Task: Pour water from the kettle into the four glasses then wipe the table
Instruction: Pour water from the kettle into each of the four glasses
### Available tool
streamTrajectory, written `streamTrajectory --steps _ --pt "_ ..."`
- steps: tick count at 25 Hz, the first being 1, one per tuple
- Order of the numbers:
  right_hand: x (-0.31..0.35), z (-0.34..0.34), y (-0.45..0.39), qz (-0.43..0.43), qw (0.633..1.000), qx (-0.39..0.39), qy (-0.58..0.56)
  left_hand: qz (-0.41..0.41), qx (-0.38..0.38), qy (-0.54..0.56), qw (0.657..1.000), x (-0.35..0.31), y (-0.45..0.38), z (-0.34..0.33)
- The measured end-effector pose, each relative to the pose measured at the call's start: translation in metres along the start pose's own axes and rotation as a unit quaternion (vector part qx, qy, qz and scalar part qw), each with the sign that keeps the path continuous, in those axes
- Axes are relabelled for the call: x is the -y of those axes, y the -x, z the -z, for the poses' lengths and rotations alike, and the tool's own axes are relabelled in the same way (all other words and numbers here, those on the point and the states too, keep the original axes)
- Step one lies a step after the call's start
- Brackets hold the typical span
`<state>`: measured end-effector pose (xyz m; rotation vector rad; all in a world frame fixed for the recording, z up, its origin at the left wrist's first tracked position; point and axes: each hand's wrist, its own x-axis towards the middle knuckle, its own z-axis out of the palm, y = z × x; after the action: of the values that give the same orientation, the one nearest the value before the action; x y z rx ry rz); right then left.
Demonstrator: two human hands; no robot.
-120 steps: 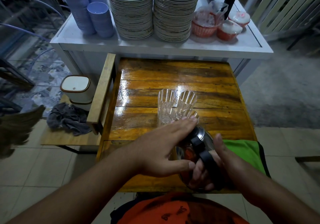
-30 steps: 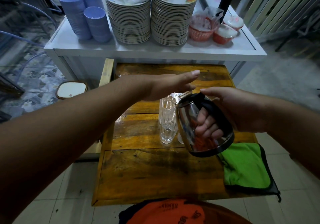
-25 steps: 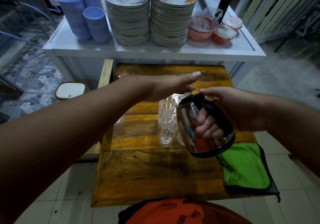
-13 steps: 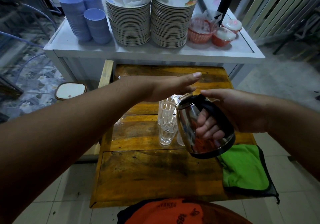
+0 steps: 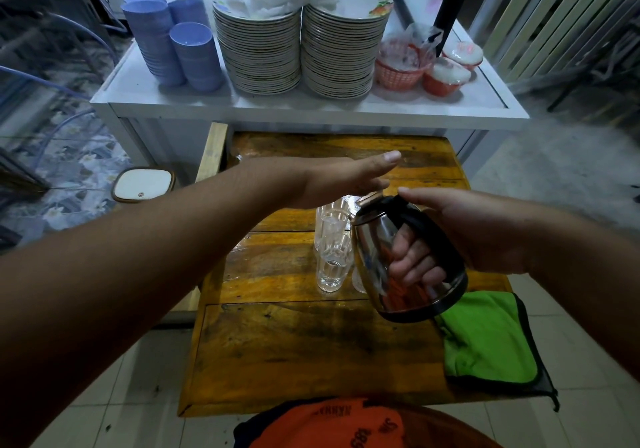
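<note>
Right hand (image 5: 464, 236) gripping tilted kettle (image 5: 398, 260)

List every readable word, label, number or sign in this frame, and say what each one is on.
Orange shirt, bottom edge: dark printed lettering, seen upside down and partly cut off; too blurred to read for certain.
Stacked plates: coloured decoration on the top rim, no text visible.
Kettle, green cloth, glasses, blue bowls: no visible text.
</note>
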<state>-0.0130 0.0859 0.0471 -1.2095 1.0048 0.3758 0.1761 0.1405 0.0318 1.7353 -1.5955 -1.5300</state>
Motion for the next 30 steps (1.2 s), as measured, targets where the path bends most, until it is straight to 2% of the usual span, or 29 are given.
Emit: streamTrajectory --steps 15,30 --pt "-0.029 0.0 0.007 0.05 0.999 -0.007 -0.008 0.031 0.0 -0.033 0.999 -0.025 0.012 -0.005" --pt "-0.057 0.005 0.014 0.137 0.989 -0.046 0.017 0.015 -0.008 -0.055 0.998 -0.047 0.024 -0.007"
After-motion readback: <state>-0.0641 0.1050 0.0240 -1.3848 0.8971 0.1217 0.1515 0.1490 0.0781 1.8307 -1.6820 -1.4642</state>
